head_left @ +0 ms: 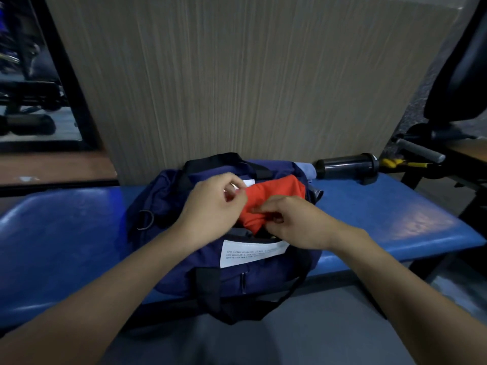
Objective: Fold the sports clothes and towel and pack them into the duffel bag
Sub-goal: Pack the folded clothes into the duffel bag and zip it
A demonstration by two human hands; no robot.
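Two hands (214, 204) (295, 222) on one red garment (274, 198)

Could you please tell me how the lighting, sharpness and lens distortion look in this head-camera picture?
Head view: dim overall, with pale glare patches on the blue bench; the left hand and right hand on the orange garment are slightly motion-blurred; the duffel bag label is only partly legible; wide-angle bending curves the bench and edges.
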